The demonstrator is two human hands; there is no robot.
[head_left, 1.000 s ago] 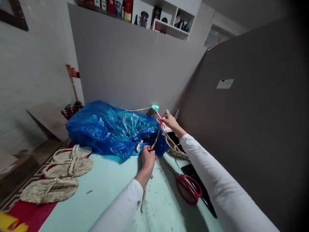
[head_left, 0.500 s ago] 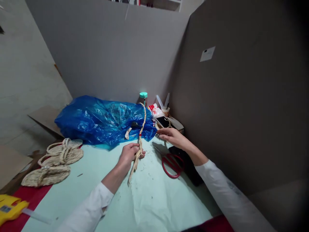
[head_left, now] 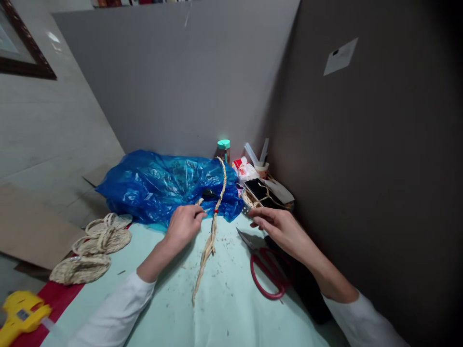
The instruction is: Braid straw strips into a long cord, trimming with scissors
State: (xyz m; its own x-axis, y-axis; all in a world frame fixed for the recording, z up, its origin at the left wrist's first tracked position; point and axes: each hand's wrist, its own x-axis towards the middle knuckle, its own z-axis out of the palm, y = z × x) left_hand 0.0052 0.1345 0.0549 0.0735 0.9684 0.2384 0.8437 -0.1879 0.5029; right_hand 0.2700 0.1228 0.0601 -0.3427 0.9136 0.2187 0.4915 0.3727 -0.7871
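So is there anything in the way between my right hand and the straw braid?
Nothing visible blocks the straight way from your right hand to the straw braid. The scissors lie on the near side, tip pointing toward that gap; the blue bag's corner reaches in from the far side.

I face a grey partition point(head_left: 181, 86) behind the counter point(head_left: 173, 313). A darker panel point(head_left: 379, 144) stands right of the partition; left of it, a pale wall point(head_left: 47, 130) bears a framed picture point(head_left: 16, 38).

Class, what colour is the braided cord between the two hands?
The braided cord is pale beige; the head view shows it best.
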